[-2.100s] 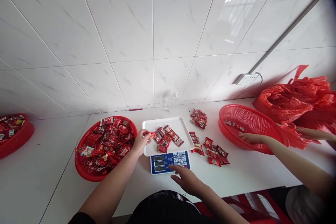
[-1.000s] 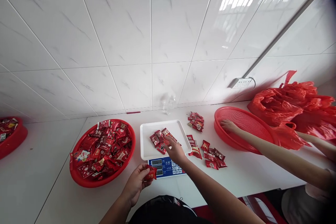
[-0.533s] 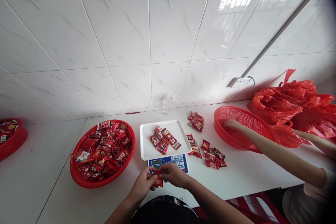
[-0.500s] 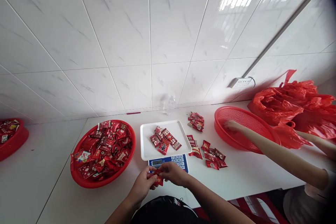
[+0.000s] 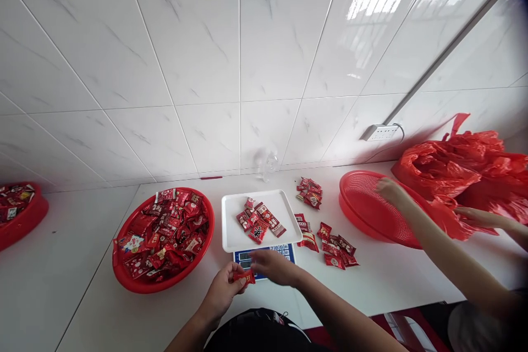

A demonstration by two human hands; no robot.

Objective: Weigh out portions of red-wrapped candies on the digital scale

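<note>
My left hand (image 5: 223, 289) pinches a small red snack packet (image 5: 246, 277) in front of the scale. Just right of it, my right hand (image 5: 274, 267) hovers over the blue keypad of the digital scale (image 5: 288, 253), fingers stretched out and apart from the packet; I see nothing in them. The scale's white tray (image 5: 229, 231) holds several red snack packets (image 5: 258, 229). To the left stands a red basket (image 5: 116, 269) heaped with similar packets.
Small piles of packets (image 5: 339, 250) lie right of the tray. Beyond them is a red mesh basket (image 5: 365, 209), with another person's hand (image 5: 391, 191) over its rim. Red plastic bags (image 5: 445, 162), a power strip (image 5: 378, 132) and a clear bottle (image 5: 270, 166) stand near the wall.
My right hand has let go of the packet and moved up slightly over the keypad; my left keeps hold. The other person's hand has lifted from inside the mesh basket.
</note>
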